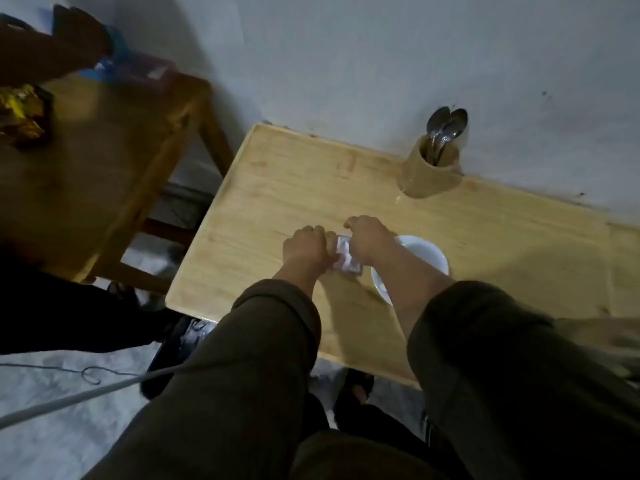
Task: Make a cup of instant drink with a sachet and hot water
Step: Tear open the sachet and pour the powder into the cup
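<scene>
Your left hand (306,249) & right hand (367,239) both pinch the sachet (346,259), held btwn them just above the desk (277,188), w/ white cup (429,254) beside your right wrist. Spoons (446,128) in holder (427,174) by wall.

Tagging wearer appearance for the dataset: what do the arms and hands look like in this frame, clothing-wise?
Both arms wear loose, dark olive-brown long sleeves, pushed up so the forearms are bare below bunched cuffs. The left hand and right hand are bare: no gloves. No watch, rings or markings are visible, though the frame is dim and soft. No logos or patterns show on the fabric.
</scene>
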